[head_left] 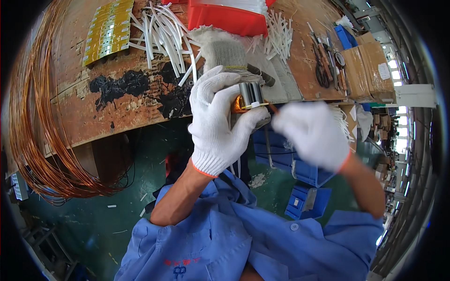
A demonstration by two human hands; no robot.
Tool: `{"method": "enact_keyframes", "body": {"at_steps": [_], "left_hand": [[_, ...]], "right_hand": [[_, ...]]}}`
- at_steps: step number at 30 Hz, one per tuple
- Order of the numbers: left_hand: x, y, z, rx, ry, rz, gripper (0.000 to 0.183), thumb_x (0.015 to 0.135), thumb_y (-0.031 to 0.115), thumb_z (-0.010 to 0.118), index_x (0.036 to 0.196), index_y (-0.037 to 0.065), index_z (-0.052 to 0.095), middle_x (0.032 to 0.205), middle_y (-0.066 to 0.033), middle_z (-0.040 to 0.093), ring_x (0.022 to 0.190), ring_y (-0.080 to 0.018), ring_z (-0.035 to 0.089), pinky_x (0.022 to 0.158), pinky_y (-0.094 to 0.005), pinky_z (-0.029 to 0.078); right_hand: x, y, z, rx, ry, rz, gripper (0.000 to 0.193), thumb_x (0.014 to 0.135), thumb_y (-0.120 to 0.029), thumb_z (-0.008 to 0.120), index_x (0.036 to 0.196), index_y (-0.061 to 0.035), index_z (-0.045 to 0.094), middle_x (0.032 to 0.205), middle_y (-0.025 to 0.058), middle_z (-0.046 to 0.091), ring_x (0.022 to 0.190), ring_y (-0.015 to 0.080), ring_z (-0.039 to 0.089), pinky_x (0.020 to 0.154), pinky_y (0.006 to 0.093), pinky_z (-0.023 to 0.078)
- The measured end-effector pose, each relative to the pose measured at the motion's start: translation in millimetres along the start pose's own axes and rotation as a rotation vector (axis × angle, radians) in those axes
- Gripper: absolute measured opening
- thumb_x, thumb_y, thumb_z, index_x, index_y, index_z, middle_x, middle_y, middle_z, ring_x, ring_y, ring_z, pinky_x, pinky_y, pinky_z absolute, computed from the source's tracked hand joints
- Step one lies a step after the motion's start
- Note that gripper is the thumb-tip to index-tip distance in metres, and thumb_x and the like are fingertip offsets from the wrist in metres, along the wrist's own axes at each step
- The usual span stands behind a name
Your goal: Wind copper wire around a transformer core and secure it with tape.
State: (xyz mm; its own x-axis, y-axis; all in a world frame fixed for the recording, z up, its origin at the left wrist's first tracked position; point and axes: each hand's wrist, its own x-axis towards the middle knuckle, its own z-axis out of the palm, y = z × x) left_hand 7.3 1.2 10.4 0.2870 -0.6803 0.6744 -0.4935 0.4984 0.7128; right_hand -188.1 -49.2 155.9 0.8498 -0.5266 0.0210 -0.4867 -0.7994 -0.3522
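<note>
I am holding a small coil assembly (251, 96) up in front of me with my left hand (219, 119), just off the near edge of the desk (93, 110). The fingers of that gloved hand are wrapped and pressed firmly around it, so that only its grey metal core and a bit of orange winding are showing above my thumb. My right hand (313, 133) is blurred with motion just beside it; the fingers seem bunched together and are pinching what looks like a thin copper-coloured lead (273, 108) coming off the coil, though I cannot tell the exact grip through the blur.

By my reckoning I am working on the wire end of the coil, drawing or dressing the lead while the left hand is keeping the body from turning. The next move is calling for a steady left grip and a controlled pull with the right, keeping the lead taut without kinking or snapping it.

On the desk beyond my hands, a heap of white sleeve tubes (161, 35) is lying near a red bin (225, 18), with a strip of yellow parts (108, 30) further left and scissors and pliers (326, 61) to the right. A large hank of copper wire (35, 140) is hanging down at my far left. Blue bins (300, 168) are sitting below the desk, over the green floor (84, 225).
</note>
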Motion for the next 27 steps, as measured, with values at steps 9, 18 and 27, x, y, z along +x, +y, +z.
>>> {"method": "enact_keyframes", "body": {"at_steps": [9, 18, 27], "left_hand": [[-17.6, -9.8, 17.8, -0.356, 0.133, -0.234, 0.059, 0.076, 0.024, 0.098, 0.124, 0.003, 0.072, 0.134, -0.0175, 0.07, 0.136, -0.0434, 0.06, 0.117, -0.0565, 0.047], [7.1, 5.7, -0.7, -0.115, -0.007, -0.1, 0.049, 0.077, 0.025, 0.099, 0.113, 0.001, 0.076, 0.131, -0.0173, 0.069, 0.137, -0.0438, 0.059, 0.116, -0.052, 0.047], [10.9, 10.3, 3.5, -0.014, -0.042, 0.051, 0.075, 0.074, 0.027, 0.101, 0.133, 0.001, 0.063, 0.137, -0.0163, 0.066, 0.137, -0.0447, 0.057, 0.119, -0.0583, 0.043]], "right_hand": [[87.2, -92.6, 3.1, -0.469, -0.047, -0.252, 0.021, 0.078, -0.022, 0.075, 0.087, -0.0033, 0.075, 0.074, 0.0108, 0.065, 0.061, 0.0281, 0.068, 0.052, 0.0423, 0.053], [116.2, 44.4, -20.6, 0.168, -0.207, 0.004, 0.023, 0.098, -0.019, 0.072, 0.092, 0.0021, 0.078, 0.085, 0.0155, 0.078, 0.079, 0.0332, 0.076, 0.075, 0.0428, 0.06], [-32.1, -66.7, 17.5, -0.234, 0.059, 0.011, 0.013, 0.094, -0.017, 0.072, 0.09, -0.0049, 0.073, 0.075, 0.0092, 0.068, 0.07, 0.0227, 0.073, 0.055, 0.0381, 0.054]]}}
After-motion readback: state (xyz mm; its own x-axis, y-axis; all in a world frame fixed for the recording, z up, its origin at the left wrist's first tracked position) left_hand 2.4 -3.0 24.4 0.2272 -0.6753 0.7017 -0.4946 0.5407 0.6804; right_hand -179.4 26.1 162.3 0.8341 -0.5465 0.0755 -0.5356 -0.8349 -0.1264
